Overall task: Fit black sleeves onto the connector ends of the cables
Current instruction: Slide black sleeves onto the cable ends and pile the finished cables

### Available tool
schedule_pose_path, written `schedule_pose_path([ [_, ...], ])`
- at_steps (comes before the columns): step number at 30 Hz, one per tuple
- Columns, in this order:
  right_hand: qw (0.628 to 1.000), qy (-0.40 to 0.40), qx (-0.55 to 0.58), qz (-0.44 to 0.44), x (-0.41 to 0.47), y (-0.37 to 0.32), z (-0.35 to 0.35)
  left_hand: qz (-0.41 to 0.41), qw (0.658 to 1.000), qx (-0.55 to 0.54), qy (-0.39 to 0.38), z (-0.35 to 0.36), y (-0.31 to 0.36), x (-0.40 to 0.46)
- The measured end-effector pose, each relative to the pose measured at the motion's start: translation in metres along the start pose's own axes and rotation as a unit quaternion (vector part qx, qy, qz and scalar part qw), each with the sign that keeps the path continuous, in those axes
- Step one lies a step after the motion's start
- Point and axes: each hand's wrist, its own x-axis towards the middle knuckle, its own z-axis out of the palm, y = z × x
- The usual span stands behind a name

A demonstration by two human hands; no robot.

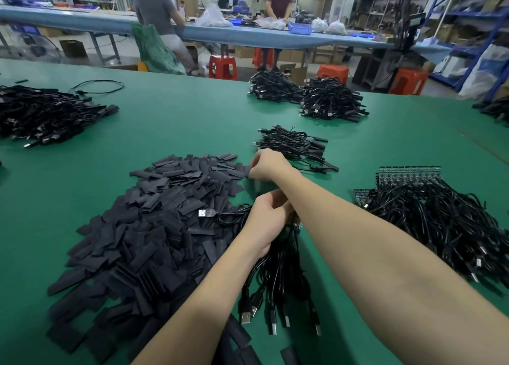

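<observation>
Black sleeves (pixel 154 227) heaped on the green worktop (pixel 179 122), both hands at the heap's right edge.

I see the left hand (pixel 265 224) closed around a bundle of black cables (pixel 278 279); their USB plugs (pixel 246 317) hang toward me, just right of the sleeve pile. The right hand (pixel 268 165) reaches across above it, fingers curled and pinched at the pile's far right corner, touching or just over the top sleeves; I can't tell whether it holds one. A small cable pile (pixel 296 147) lies just beyond the right hand. A bigger cable heap (pixel 440 221) sits right of my right forearm, well apart from the sleeves.
</observation>
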Motion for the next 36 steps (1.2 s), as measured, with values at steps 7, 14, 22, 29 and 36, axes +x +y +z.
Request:
schedule_pose_path([
  [7,0.999,-0.018,-0.029,-0.024,0.004,-0.006,0.0,0.005,1.0,-0.02,-0.006,0.002,0.002,-0.002],
  [14,0.997,0.016,0.072,-0.012,-0.005,-0.003,-0.01,-0.003,1.0,-0.003,0.001,0.001,0.0,-0.001],
  [22,0.944,0.089,0.313,-0.048,-0.066,0.02,-0.041,-0.002,0.999,-0.034,0.012,0.003,0.003,-0.001],
  [29,0.82,0.231,0.523,-0.03,-0.122,0.074,-0.039,0.004,0.999,-0.032,0.005,0.002,0.005,-0.003],
  [36,0.735,0.093,0.671,-0.023,-0.137,0.094,-0.034,-0.01,0.992,-0.122,-0.02,-0.001,0.009,-0.002],
])
